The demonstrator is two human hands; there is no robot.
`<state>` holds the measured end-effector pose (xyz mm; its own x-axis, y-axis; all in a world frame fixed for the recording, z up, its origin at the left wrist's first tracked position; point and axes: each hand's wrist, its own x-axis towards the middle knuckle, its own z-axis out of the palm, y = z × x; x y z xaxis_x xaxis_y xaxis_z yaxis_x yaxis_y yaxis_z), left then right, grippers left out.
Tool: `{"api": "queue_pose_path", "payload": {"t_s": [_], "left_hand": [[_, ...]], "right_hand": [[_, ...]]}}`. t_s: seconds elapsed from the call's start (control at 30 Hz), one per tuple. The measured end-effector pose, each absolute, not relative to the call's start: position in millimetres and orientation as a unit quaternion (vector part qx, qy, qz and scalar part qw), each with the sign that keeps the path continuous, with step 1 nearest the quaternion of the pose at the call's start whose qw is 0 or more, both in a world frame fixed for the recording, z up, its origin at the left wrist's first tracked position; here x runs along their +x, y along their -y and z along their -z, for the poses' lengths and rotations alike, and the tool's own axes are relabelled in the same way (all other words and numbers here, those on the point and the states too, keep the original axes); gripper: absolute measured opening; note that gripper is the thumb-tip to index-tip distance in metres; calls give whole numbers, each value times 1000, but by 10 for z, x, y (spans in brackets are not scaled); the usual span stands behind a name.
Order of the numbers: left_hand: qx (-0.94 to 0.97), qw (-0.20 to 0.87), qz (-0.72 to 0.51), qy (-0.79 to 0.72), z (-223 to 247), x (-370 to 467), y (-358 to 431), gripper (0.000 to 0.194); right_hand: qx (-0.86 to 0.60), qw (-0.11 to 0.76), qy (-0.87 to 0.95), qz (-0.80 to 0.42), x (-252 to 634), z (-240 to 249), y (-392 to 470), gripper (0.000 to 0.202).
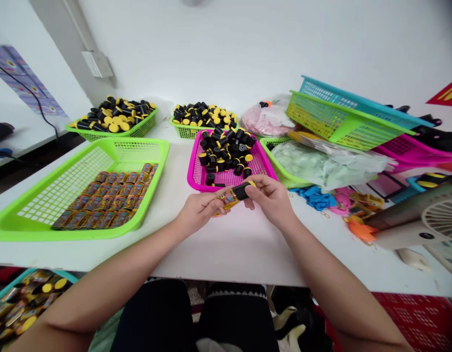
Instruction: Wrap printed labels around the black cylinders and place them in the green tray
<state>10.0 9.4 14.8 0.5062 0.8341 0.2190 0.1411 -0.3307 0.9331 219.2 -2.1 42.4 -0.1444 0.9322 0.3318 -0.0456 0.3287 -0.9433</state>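
My left hand (pixel 199 208) is closed around a small printed yellow cylinder (pixel 228 196) held over the table's middle. At the cylinder's right end sits a black cap with a yellow top (pixel 242 190). The fingers of my right hand (pixel 267 195) pinch this cap; whether it is fully seated I cannot tell. Just beyond both hands, a pink basket (pixel 192 176) holds many loose black-and-yellow caps (pixel 229 154). To the left, a green basket (pixel 79 235) contains rows of similar printed cylinders (pixel 114 200), standing close together.
Two green baskets piled with caps (pixel 116 115) (pixel 204 115) stand along the wall. On the right are stacked baskets (pixel 343 117), plastic bags (pixel 321 164), blue pieces (pixel 317 198) and a grey fan (pixel 427 215). A basket of capped cylinders (pixel 24 305) sits below the table's left edge.
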Motion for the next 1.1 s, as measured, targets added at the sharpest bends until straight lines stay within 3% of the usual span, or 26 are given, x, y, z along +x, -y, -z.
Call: {"api": "queue_pose_path", "payload": {"t_s": [0.13,0.3,0.4,0.67,0.93,1.1], "left_hand": [[696,534,-366,-310,-146,126,-118,47],[651,598,-401,-239,-102,182,-151,93],[661,584,-411,-229,-101,179,-133,97],[689,566,-402,-209,-127,118,-107,89],[620,644,-396,-208,-164,137,-81,98],[589,639,-440,-227,-163,165,-66,105]], "right_hand": [[-360,485,630,-488,2227,-423,-6,32],[-350,432,649,-518,2256,-380,-29,41],[-364,413,615,-564,2233,-345,-34,38],[-319,430,597,-598,2219,-277,-42,32],[-276,471,682,-486,2202,-339,-20,30],[-328,507,663,-442,2152,-318,2,37]]}}
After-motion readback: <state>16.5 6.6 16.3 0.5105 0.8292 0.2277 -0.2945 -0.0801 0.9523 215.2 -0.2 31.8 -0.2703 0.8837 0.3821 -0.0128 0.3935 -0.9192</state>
